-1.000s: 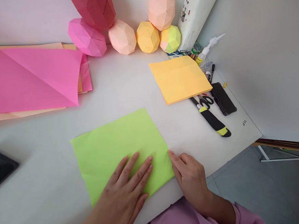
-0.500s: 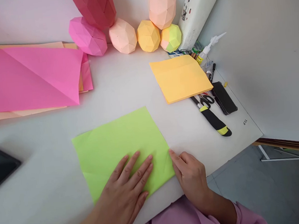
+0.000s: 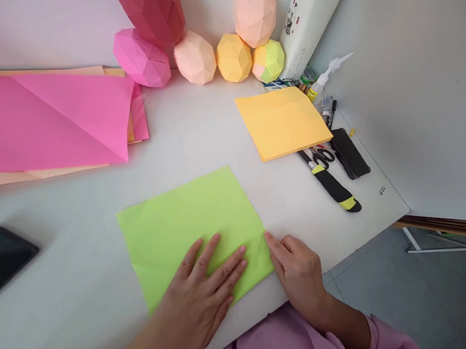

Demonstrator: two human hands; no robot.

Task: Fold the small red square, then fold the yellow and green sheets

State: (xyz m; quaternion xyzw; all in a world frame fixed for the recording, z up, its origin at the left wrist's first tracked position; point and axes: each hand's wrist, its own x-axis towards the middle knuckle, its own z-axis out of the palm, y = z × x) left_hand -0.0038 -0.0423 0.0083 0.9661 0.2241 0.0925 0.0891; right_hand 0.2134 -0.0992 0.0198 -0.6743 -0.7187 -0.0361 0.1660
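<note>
A green paper sheet lies flat on the white table, near its front edge. Spread across the lower part of the sheet is my left hand, palm down with the fingers apart. My right hand is closed at the sheet's right edge, its thumb and curled index finger pinching the paper there. Light creases show in the green paper around that grip.
Folded yellow paper lies at the back right, beside a black-handled knife, scissors and a phone. Pink sheets are at the left, above a black object. Faceted paper balls line the wall.
My left hand has shifted slightly to the right on the green sheet, with a wider gap between its fingers. The right hand keeps its grip at the edge. The view has moved a little.
</note>
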